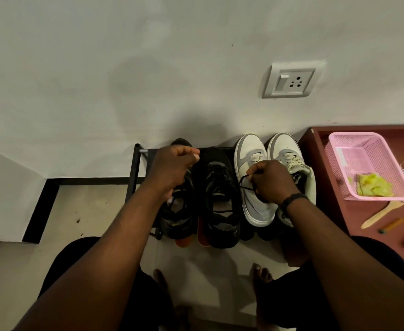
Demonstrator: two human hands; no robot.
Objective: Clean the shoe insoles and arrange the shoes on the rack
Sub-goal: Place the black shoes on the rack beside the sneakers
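Both hands pinch ends of a black lace: left hand (172, 169) over the far-left black sneaker (179, 211), right hand (271, 181) before the white sneakers (252, 177) on the rack (136, 163). Lacing seems underway; tightening evenly likely comes next.

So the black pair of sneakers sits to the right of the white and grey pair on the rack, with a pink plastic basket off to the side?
Not quite: the head view shows the black pair of sneakers to the left of the white and grey pair on the rack. The pink plastic basket is indeed off to the side.
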